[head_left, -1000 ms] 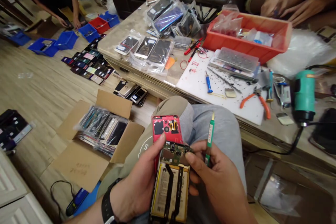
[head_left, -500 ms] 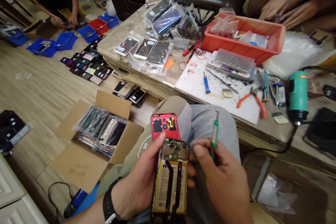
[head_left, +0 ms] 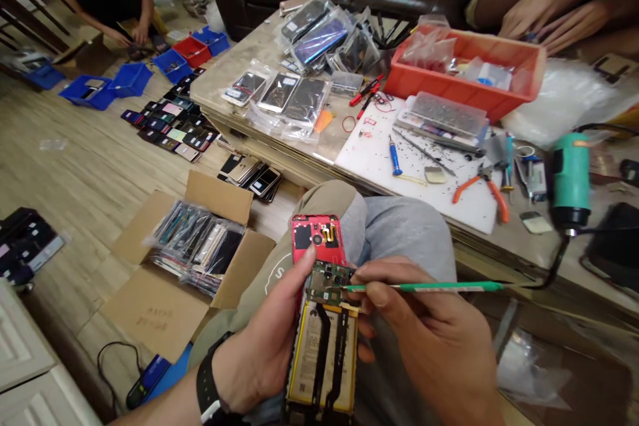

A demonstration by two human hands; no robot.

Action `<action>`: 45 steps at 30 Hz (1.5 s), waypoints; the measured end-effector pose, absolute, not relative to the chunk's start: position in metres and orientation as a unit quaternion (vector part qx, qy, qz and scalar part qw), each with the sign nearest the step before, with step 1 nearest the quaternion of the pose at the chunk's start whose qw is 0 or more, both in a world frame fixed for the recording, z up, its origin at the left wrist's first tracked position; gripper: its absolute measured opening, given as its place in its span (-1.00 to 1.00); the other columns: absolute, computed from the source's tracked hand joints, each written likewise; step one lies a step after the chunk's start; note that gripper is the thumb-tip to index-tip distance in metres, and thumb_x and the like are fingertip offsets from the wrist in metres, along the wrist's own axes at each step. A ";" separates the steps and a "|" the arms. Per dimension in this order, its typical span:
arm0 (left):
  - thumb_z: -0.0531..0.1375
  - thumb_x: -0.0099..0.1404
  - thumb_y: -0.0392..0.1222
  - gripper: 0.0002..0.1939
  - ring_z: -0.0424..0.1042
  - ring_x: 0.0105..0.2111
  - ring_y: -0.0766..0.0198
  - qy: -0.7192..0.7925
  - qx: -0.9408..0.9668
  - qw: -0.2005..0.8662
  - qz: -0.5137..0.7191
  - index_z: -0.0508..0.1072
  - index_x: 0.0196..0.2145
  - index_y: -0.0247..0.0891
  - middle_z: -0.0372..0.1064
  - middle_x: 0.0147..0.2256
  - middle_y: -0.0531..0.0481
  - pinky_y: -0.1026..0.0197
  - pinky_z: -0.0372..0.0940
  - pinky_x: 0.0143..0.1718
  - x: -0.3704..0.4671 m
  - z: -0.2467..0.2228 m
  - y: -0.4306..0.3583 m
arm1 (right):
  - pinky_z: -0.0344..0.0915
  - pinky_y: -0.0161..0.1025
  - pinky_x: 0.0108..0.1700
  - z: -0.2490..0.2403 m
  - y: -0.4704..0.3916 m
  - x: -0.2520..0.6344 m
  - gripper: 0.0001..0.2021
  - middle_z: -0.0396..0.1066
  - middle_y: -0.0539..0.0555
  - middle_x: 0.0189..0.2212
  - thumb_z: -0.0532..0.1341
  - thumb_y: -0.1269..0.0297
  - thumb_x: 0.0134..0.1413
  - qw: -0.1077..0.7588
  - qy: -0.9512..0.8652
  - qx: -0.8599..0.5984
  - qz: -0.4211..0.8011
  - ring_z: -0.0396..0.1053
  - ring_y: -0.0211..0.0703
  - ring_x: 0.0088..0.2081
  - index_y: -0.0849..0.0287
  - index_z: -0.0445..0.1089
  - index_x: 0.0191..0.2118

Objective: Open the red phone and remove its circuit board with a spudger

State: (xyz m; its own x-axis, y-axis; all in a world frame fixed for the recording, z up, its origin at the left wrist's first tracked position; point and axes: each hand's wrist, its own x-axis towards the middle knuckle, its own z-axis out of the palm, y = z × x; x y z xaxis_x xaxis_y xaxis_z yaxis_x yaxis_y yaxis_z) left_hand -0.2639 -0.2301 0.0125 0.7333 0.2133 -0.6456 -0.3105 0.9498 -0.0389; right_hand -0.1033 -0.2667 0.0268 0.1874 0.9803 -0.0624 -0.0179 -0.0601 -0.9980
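Observation:
An opened phone, its circuit board at the top and its battery and two black flex cables below, lies in my left hand. My left thumb presses along its left edge. Behind the phone's upper end, a red back cover with its inner side showing sticks out, against the same hand. My right hand pinches a thin green tool between thumb and fingers. The tool lies nearly level, its fine tip at the circuit board. Some right fingertips show beside the phone's right edge.
A table ahead bears bagged phones, a red bin, a blue screwdriver, orange-handled pliers and a teal tool. An open carton of bagged parts stands left. Two other people are at the back.
The green tool has swung from upright to nearly level, and its tip is now on the circuit board. My right hand has turned with it. The view has shifted slightly.

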 end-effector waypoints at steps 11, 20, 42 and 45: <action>0.23 0.20 0.42 -0.18 0.64 -0.29 0.10 0.307 -0.031 0.942 0.129 0.58 0.00 -0.47 0.64 -0.22 -0.25 0.19 0.44 -0.22 -0.277 0.002 -0.239 | 0.39 -0.39 -0.30 0.026 -0.269 -0.080 -0.82 0.40 -0.04 -0.36 0.18 0.19 0.39 0.424 -0.521 -0.629 0.391 0.41 -0.24 -0.33 -0.05 0.53 -0.04; 0.34 0.06 0.43 -0.20 0.62 -0.37 0.11 0.327 -0.040 0.936 0.122 0.62 -0.09 -0.40 0.64 -0.25 -0.21 0.20 0.42 -0.32 -0.276 -0.004 -0.244 | 0.37 -0.40 -0.48 0.023 -0.266 -0.090 -0.90 0.37 -0.02 -0.26 0.30 0.36 0.15 0.372 -0.478 -0.598 0.526 0.37 -0.29 -0.44 0.07 0.54 -0.22; 0.35 0.08 0.39 -0.18 0.58 -0.07 -0.14 0.245 0.008 0.950 0.191 0.54 0.11 -0.27 0.61 -0.10 -0.24 -0.08 0.37 0.03 -0.281 -0.012 -0.258 | 0.49 -0.39 -0.36 0.020 -0.280 -0.085 -0.82 0.42 -0.06 -0.31 0.34 0.47 0.11 0.359 -0.524 -0.552 0.540 0.49 -0.23 -0.35 0.00 0.43 -0.29; 0.43 0.04 0.30 -0.24 0.58 -0.06 -0.12 0.248 0.032 0.944 0.215 0.56 0.08 -0.23 0.62 -0.10 -0.21 -0.09 0.37 0.07 -0.282 -0.009 -0.258 | 0.48 -0.39 -0.39 0.019 -0.282 -0.085 -0.85 0.43 -0.05 -0.32 0.34 0.44 0.13 0.359 -0.540 -0.543 0.534 0.49 -0.23 -0.37 0.01 0.43 -0.30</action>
